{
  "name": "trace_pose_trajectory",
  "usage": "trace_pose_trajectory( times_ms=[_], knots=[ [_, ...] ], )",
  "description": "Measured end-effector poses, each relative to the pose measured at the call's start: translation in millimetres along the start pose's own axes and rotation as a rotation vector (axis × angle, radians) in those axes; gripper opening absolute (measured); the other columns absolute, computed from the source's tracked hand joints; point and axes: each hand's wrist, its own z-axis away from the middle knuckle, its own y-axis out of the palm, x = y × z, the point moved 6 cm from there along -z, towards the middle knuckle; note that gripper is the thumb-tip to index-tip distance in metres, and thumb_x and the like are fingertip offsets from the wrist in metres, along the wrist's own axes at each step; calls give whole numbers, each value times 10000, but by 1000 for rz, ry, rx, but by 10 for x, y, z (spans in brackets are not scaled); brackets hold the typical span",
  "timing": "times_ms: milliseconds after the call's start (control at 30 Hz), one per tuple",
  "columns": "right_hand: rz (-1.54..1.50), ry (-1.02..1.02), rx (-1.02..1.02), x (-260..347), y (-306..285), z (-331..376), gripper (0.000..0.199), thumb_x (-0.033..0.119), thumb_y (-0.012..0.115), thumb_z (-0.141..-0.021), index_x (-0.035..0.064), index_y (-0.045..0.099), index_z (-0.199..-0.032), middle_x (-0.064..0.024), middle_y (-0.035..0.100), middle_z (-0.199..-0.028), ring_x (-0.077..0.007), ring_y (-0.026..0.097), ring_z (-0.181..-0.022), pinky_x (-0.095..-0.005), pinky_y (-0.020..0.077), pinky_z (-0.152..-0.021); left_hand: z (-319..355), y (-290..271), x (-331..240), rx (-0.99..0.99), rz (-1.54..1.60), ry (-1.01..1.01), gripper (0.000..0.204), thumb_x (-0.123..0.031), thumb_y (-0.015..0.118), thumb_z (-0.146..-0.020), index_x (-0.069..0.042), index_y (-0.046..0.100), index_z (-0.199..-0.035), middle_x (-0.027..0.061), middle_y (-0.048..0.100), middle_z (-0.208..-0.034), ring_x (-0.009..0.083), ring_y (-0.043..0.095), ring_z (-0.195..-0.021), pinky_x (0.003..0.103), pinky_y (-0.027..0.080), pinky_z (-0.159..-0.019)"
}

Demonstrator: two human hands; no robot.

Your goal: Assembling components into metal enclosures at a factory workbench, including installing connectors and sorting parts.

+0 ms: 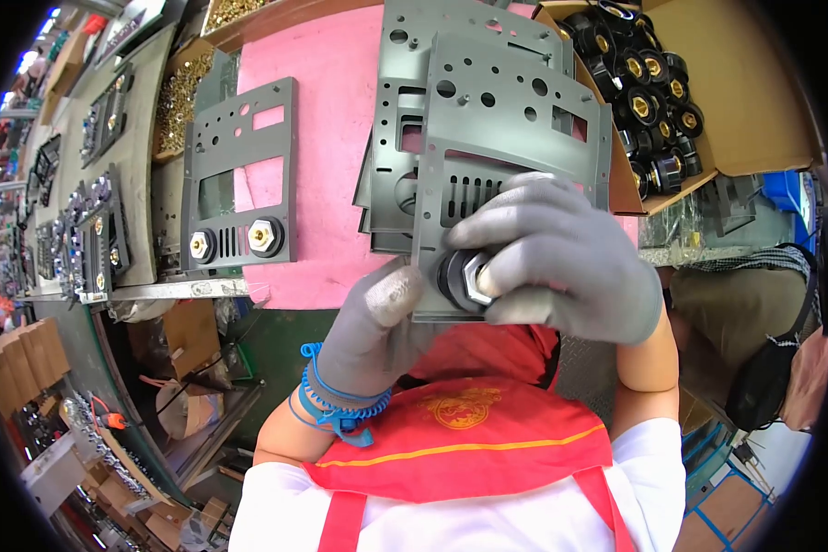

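A grey metal panel [515, 138] with round holes and slots is tilted up at the bench's front edge. My left hand [373, 317], in a grey glove, grips the panel's lower left corner, thumb by the edge and fingers hidden behind or below it. A black round fitting [449, 280] sits at the panel's lower left, with a silver hex nut [476, 278] on it. My gloved right hand [566, 262] closes its fingertips on that nut. Further left, a similar panel [283, 179] lies with two black fittings and hex nuts [266, 236] with brass centres.
More panels [397, 97] lie stacked behind the held one on a pink sheet [327, 120]. At the right stands a cardboard box [754, 92] of black fittings [642, 106]. Small brass parts [182, 110] fill a box at far left. A blue coiled cord [345, 405] circles my left wrist.
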Motion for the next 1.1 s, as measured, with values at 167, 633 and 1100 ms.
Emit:
trace_pose_trajectory(
  times_ms=[167,633,1100],
  knots=[
    [284,-42,39,157,-33,-56,301,360,709,-797,158,670,-1016,-101,670,-1145,-316,621,-1042,-471,432,-957,-62,11,-29,0,-66,-36,792,-533,612,-899,8,392,-1434,156,522,-1377,255,540,-1266,430,453,-1066],
    [341,-45,106,307,-5,-164,220,168,686,-753,72,676,-950,-83,689,-1072,-267,677,-943,-446,499,-897,-66,25,-86,92,81,36,585,-410,421,-1036,62,447,-1380,150,563,-1321,246,562,-1220,422,412,-1093],
    [400,-14,72,269,84,-273,245,202,698,-726,82,618,-924,-68,646,-1040,-249,620,-881,-385,474,-826,-126,-40,-61,128,161,12,498,-360,387,-1055,33,482,-1346,125,586,-1292,221,564,-1215,424,434,-1068]
  ],
)
